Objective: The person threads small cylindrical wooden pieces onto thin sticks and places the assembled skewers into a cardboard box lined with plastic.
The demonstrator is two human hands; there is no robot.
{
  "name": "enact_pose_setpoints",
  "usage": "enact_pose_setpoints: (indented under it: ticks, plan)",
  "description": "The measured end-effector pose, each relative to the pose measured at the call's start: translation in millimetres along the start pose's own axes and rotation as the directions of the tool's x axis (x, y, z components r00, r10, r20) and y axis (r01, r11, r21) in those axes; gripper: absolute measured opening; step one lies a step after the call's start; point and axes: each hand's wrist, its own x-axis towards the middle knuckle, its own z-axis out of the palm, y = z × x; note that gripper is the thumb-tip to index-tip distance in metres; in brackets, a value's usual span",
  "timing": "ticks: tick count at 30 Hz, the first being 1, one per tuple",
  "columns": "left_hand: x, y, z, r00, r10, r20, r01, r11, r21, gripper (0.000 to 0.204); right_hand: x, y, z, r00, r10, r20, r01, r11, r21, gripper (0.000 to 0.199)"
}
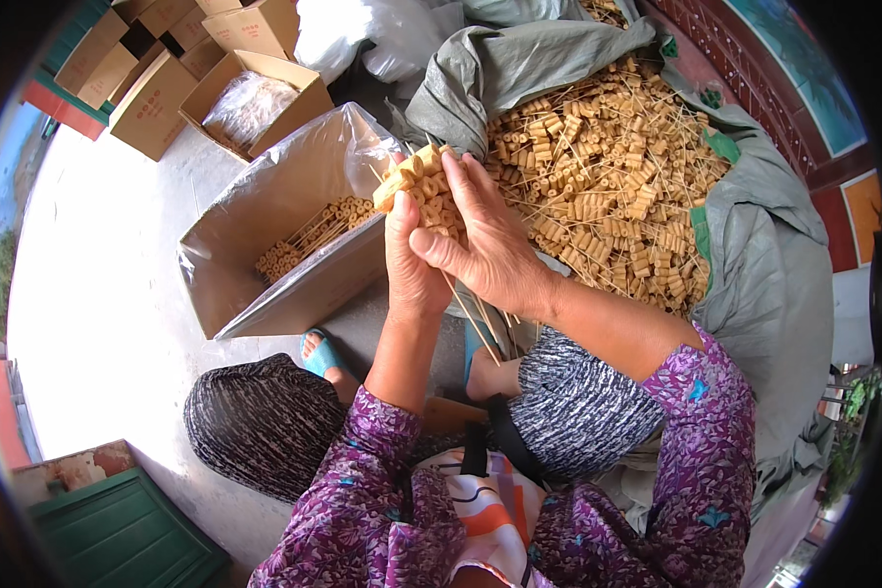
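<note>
Left hand (414,265): fingers clenched around a bundle of skewers (423,191) threaded with tan ring-shaped pieces — held upright above the lap.
Right hand (488,240): fingers wrapped over the same bundle from the other side, thumb across the left hand.
Bundle: between both hands, thin sticks poking out below.
Lined carton (294,235): just left of the hands — finished skewers lie inside.
Grey sack (764,265): spread at right, heaped with loose skewers (608,176).
</note>
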Motion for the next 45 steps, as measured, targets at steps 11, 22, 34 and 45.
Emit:
enact_pose_setpoints:
  ticks: [11,22,34,45]
  plan:
    - [-12.2,3.6,16.3,0.997,0.065,0.035,-0.067,0.995,0.079,0.077,3.6,5.5,7.9,0.923,-0.263,-0.279,0.261,0.964,-0.046,0.078]
    - [-3.5,11.6,7.4,0.992,-0.096,0.082,0.085,0.988,0.126,0.088,16.0,19.4,-7.5,0.939,-0.205,-0.276,0.257,0.953,0.163,0.071]
    - [-1.8,10.7,7.5,0.992,0.126,0.004,-0.118,0.913,0.390,0.067,12.1,10.0,-4.3,0.986,-0.165,0.027,0.123,0.821,0.557,0.079]
    - [32.7,52.1,26.6,0.991,0.111,0.071,-0.130,0.903,0.409,0.065,50.1,0.0,-13.8,0.977,-0.213,0.021,0.130,0.666,0.735,0.079]
